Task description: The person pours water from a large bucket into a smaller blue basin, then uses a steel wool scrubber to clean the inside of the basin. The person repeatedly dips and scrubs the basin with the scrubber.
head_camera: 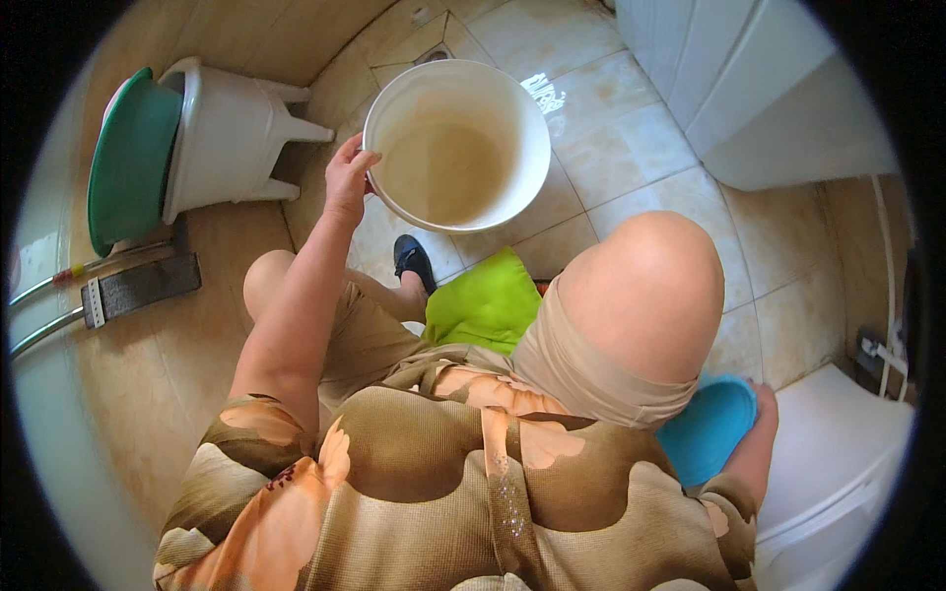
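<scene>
My left hand (350, 176) grips the left rim of a white plastic bucket (533, 173), thumb over the edge. The bucket's mouth faces me, and its inside looks brownish towards the bottom; whether it holds liquid I cannot tell. Low on the right, my right hand (766, 408) has hold of the rim of a blue plastic basin (706, 428) beside my thigh. My clothing hides part of that basin. Between my legs lies a bright green cloth (484, 303), with a dark shoe (414, 262) just left of it.
A green basin (133, 166) rests against a white plastic stool (225, 133) at the left. Below them is a sponge mop (148, 288). A floor drain (434, 54) lies beyond the bucket. White panels (768, 89) stand at upper right, a white lidded surface (820, 443) at lower right.
</scene>
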`<state>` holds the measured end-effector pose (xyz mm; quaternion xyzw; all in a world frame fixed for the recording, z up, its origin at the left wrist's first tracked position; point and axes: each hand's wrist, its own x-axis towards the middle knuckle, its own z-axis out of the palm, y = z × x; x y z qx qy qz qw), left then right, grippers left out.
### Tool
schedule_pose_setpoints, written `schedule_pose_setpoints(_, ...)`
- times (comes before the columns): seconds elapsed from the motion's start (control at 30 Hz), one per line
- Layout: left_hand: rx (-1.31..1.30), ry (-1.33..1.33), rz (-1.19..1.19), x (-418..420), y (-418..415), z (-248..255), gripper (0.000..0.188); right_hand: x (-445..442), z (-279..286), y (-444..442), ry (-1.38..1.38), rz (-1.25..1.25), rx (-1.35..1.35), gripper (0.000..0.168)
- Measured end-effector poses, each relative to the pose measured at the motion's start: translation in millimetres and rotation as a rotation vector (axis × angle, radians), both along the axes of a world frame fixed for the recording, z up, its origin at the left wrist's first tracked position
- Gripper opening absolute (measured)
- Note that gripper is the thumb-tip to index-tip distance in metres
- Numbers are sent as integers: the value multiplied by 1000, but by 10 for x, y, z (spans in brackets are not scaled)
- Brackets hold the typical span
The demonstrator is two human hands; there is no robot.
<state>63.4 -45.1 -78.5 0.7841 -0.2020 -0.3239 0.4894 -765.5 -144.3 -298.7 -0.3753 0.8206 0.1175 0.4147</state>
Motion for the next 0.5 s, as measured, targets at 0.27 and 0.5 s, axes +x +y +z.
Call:
schedule_pose_setpoints(0.27, 91, -66, 0, -11, 5, 58, 48, 230, -111, 496, -34, -242, 232, 47)
schedule_pose_setpoints(0.5, 110, -267, -47, 36, -263, -113, 44, 468, 216, 479, -74, -318, -493, 41)
